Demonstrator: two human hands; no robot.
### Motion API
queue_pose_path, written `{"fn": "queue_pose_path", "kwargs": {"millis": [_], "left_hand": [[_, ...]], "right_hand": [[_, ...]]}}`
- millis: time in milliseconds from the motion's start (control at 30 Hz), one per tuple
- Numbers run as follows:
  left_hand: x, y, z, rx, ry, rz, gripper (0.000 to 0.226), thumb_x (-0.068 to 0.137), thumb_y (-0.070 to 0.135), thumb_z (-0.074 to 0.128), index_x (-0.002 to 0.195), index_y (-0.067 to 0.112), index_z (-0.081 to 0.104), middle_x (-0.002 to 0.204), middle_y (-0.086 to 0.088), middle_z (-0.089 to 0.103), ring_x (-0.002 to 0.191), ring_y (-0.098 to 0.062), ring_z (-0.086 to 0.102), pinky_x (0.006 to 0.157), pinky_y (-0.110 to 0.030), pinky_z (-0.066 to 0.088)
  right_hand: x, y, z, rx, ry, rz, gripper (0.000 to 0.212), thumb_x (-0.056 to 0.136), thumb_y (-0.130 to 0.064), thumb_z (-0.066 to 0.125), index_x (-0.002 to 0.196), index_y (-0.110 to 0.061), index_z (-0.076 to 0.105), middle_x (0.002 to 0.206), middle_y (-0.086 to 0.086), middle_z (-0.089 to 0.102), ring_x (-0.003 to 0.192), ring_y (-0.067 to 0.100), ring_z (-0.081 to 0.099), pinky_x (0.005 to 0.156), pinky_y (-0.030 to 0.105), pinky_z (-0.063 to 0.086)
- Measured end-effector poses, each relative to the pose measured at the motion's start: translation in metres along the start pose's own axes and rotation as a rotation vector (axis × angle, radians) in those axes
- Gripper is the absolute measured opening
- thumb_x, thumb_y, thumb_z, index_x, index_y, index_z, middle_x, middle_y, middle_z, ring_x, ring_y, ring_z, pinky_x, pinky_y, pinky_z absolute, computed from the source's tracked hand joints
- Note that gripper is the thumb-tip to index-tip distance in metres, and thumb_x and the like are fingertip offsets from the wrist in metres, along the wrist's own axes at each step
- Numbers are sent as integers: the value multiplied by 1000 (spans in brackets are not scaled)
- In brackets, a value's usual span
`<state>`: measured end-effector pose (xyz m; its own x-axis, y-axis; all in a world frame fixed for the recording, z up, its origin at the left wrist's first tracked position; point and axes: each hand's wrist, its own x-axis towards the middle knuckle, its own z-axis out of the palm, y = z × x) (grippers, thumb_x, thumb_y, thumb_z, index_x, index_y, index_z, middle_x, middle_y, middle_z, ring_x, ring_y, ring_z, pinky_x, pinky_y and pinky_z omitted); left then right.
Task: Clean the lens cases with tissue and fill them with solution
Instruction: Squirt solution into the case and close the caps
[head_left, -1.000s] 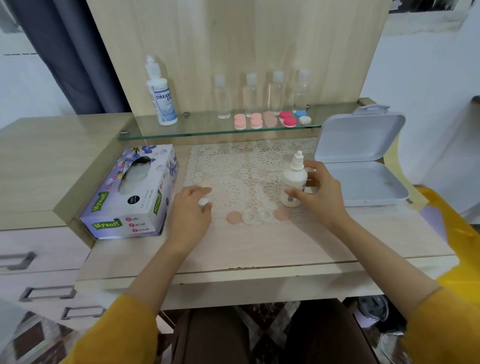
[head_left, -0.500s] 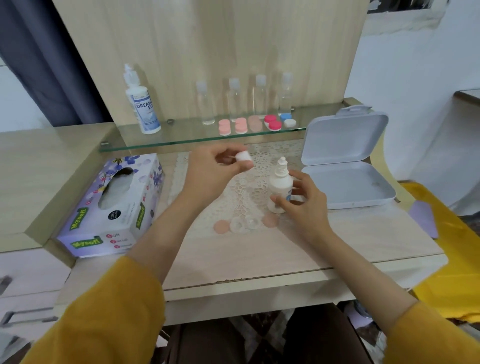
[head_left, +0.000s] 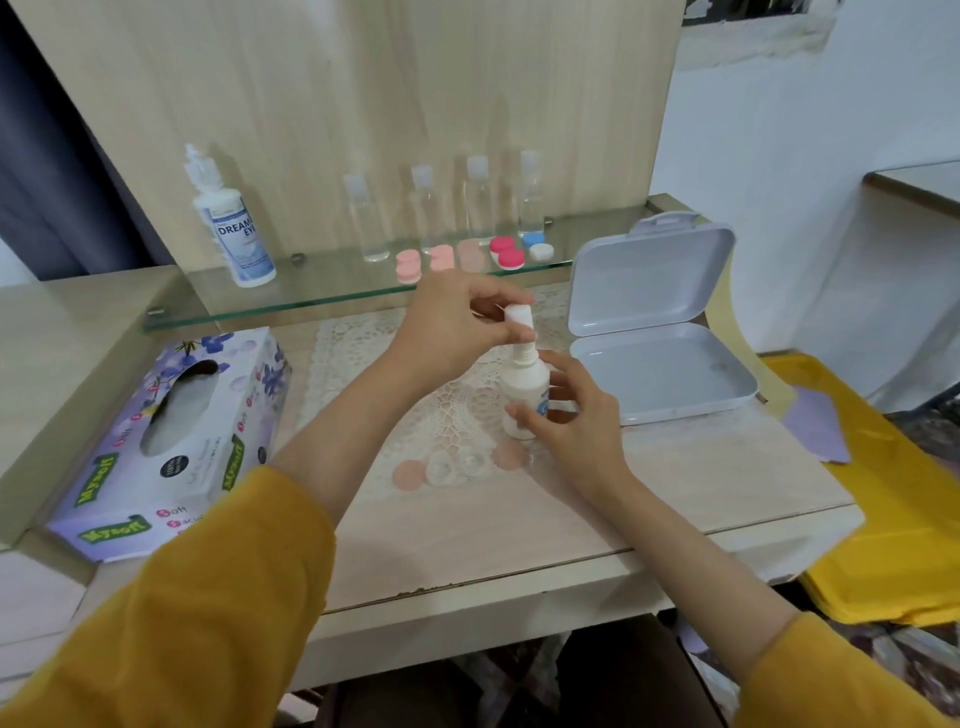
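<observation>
Tissue box (head_left: 171, 441) left, open grey box (head_left: 660, 332) right

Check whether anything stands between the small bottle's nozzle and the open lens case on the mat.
Yes: the left hand pinches the white cap right at the nozzle of the small bottle, which the right hand holds upright; whether it is seated cannot be told. Nothing lies on the mat between bottle and lens case.
</observation>
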<state>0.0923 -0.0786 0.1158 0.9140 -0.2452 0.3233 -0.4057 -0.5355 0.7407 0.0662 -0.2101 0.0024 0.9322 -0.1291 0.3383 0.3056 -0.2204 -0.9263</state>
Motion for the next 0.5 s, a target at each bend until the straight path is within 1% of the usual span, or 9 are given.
{"fn": "queue_pose_path", "kwargs": {"millis": [100,167,267,333,367,433,467,500], "left_hand": [[1,0,-1,15,-43,8,31,69,8,77,98,15,70,84,8,66,70,8,60,69,-5,45],[3,-2,-1,29,-70,9,30,70,9,76,99,16,70,83,11,65,68,13,58,67,-3,43],[5,-1,0,68,-114,8,30,72,11,75,101,19,70,83,14,64,67,14,57,68,-3,44],[6,0,0,100,-140,11,30,74,11,74,102,20,70,86,13,64,68,12,57,70,-4,46],[6,1,-1,123,-164,15,31,75,9,73,103,20,70,90,12,65,72,9,58,72,-5,46],[8,3,-4,157,-251,15,35,78,1,68,107,21,68,99,10,65,88,1,61,79,-7,47],[8,5,-6,167,-308,12,38,80,-2,65,110,21,67,104,10,64,96,-3,60,83,-8,46],[9,6,-8,174,-362,9,42,80,-2,64,114,22,64,108,12,61,103,-4,57,86,-9,45]], "right_hand": [[0,0,0,7,-2,7,53,71,-14,78,119,-18,56,98,-2,64,90,12,63,74,24,54],[0,0,0,12,-4,12,53,71,-14,78,118,-20,56,98,-3,64,90,10,62,74,25,55],[0,1,0,16,-6,24,52,71,-15,78,118,-24,56,100,-1,64,92,11,62,74,25,54],[0,1,1,18,-7,23,52,71,-16,78,118,-24,56,100,-1,64,92,11,62,74,23,54],[0,1,1,19,-7,18,52,71,-16,78,118,-23,56,100,-2,64,92,10,62,73,22,54],[0,1,1,20,-7,13,52,71,-15,78,118,-22,56,99,-2,65,91,9,62,73,21,54],[0,2,1,22,-6,15,52,71,-14,78,118,-23,56,99,-1,65,91,10,61,72,20,54],[0,2,1,26,-6,20,53,71,-14,78,118,-24,56,100,-1,65,91,10,61,72,20,53]]}}
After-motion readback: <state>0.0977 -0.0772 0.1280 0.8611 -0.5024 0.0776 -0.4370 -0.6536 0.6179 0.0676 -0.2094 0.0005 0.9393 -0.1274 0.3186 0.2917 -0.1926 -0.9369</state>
